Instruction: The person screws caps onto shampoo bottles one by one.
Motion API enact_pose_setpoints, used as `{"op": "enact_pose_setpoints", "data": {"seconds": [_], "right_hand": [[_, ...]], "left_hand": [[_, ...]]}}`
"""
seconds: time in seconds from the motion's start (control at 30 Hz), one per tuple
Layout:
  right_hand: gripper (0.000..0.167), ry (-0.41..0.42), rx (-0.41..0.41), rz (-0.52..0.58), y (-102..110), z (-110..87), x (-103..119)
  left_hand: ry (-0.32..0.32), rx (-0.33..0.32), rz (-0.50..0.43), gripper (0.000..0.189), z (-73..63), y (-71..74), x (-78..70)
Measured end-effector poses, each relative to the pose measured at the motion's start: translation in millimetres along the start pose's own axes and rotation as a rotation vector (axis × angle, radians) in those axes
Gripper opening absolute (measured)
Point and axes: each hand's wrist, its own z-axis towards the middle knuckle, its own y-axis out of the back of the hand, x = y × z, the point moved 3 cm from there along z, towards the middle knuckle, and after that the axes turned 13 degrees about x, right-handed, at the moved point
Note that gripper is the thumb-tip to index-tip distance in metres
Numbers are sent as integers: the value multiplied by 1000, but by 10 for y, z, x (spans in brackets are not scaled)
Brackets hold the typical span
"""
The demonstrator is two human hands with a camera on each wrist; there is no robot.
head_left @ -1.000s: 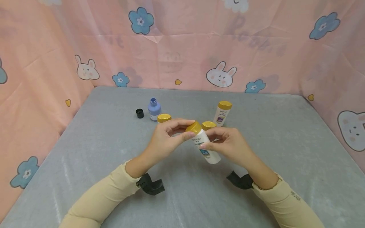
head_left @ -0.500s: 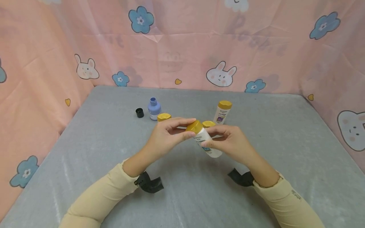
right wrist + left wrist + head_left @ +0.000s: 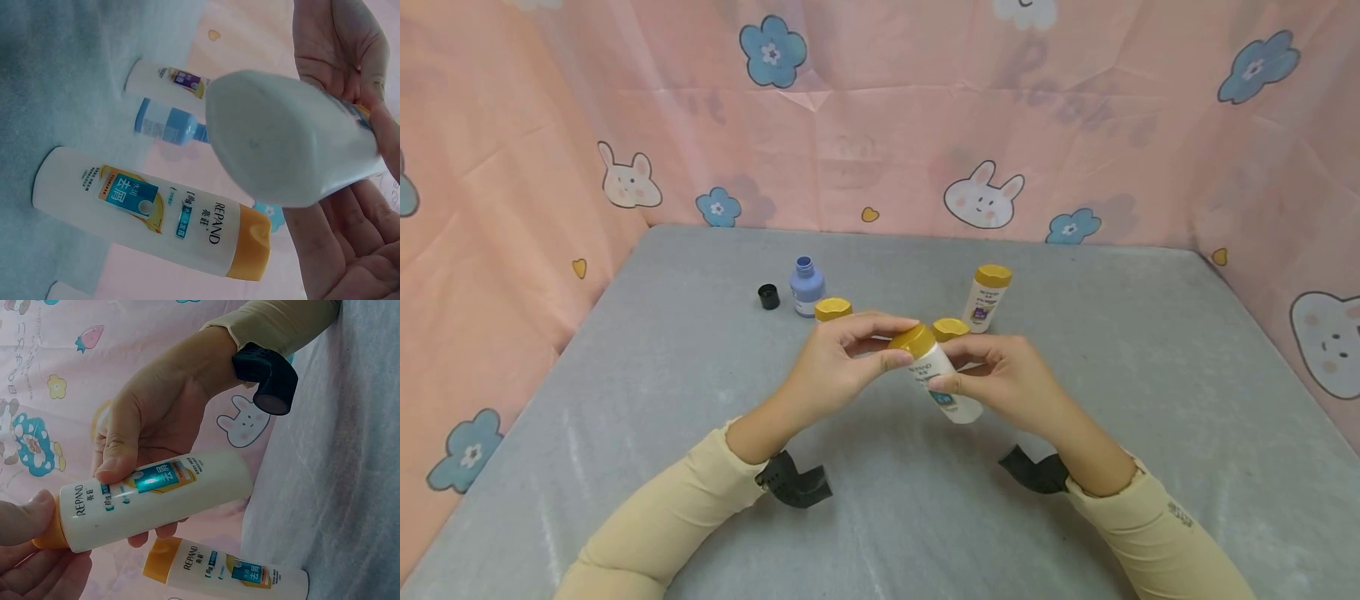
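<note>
Both hands hold one white shampoo bottle [image 3: 962,410] with a gold cap [image 3: 913,341] above the table, tilted so the cap points up and left. My left hand [image 3: 835,362] pinches the gold cap between thumb and fingers. With thumb in front and fingers behind, my right hand [image 3: 1015,375] grips the bottle's body. In the left wrist view the label of this shampoo bottle [image 3: 144,500] has a teal patch. The right wrist view shows the base of the shampoo bottle [image 3: 262,137]. The cap looks seated on the bottle.
Beyond the hands stand a gold-topped bottle [image 3: 833,308], partly hidden, another gold-topped bottle [image 3: 951,327], mostly hidden, and a white bottle with a purple label [image 3: 985,302]. An uncapped blue bottle [image 3: 807,292] stands by a black cap [image 3: 768,297] on the grey table [image 3: 662,333].
The bottle's base rises a little, then dips slightly again. Both hands keep their hold on the cap and body, almost in place.
</note>
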Motion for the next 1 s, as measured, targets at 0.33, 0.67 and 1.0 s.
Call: {"op": "enact_pose_setpoints", "data": {"seconds": [0.33,0.67,1.0], "right_hand": [[25,8,52,31,38,-4,3],[23,83,132,105,37,-25,-39],[33,1,84,124,234,220,145]], "left_hand": [[-55,64,0,31,6,19,-34],[-79,182,-116,33,43,52,1],[-32,64,-154,39,161,248,-150]]}}
